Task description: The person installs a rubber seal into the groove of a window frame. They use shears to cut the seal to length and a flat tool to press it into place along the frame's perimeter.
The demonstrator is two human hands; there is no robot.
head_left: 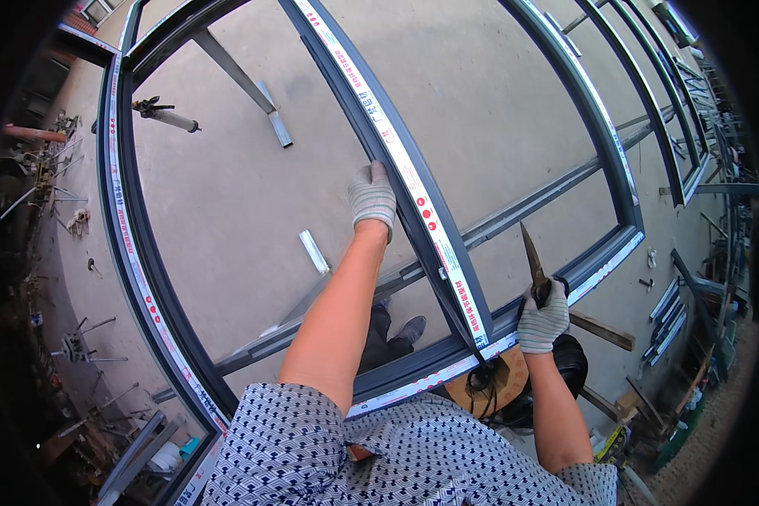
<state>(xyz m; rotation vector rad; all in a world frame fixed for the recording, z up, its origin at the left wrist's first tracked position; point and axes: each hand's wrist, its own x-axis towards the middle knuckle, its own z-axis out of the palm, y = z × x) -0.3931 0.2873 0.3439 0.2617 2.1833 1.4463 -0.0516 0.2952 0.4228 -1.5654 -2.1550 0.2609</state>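
Two knit-gloved hands, left hand (372, 196) on taped metal mullion (413, 190), right hand (542, 319) gripping pointed blade (532, 258)

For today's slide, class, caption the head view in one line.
Gloved left hand steadies a dark window frame's centre bar while the gloved right hand holds a pointed tool.

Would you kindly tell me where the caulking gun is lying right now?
In the head view, the caulking gun lies upper left on the concrete floor, just inside the grey window frame, far from both gloved hands.

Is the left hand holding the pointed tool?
No. The left hand rests on the frame's middle bar, while the right hand grips the pointed tool.
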